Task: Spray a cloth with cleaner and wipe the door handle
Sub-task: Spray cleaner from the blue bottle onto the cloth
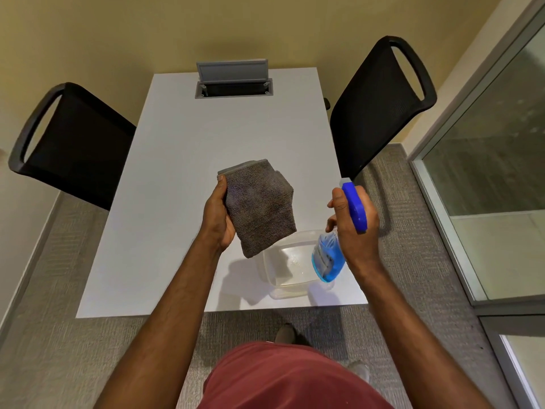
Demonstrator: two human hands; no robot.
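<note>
Left hand [216, 215] grips a folded grey cloth [258, 206]; right hand [355, 228] clasps the blue spray bottle [330, 258] just beside it.

Both forearms raised, left grip [219, 214] and right grip [352, 225] curled closed.

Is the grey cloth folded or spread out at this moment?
Folded. The cloth hangs as a thick, compact pad with layered edges showing at its top, gripped along one side by the left hand.
</note>
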